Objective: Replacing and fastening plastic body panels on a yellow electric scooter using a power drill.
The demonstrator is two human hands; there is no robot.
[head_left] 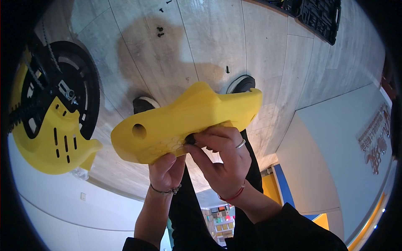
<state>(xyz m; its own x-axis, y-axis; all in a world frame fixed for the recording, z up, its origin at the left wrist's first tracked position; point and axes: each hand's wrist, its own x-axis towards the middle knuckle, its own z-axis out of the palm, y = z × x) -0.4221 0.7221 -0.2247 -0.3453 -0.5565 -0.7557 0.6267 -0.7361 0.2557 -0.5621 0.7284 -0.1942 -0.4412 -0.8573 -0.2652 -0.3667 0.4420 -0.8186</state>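
Observation:
A long yellow plastic cover (188, 113) with a round hole near its left end and a honeycomb-textured patch is held up in front of my legs. My left hand (167, 169) grips its lower edge, thumb on the near face and the other fingers hidden behind. With thumb and fingertips, my right hand (226, 161) pinches a small black piece (190, 139) against the honeycomb patch. That piece is partly covered by my fingers, so its exact kind does not show.
Several black screws (160, 29) lie scattered on the wood-look floor (217, 33). An open black tool case (318, 21) sits at the far right. On the left stands a yellow and black machine part (58, 134) with a chain and a round black rim. My shoes (242, 84) are beyond the cover.

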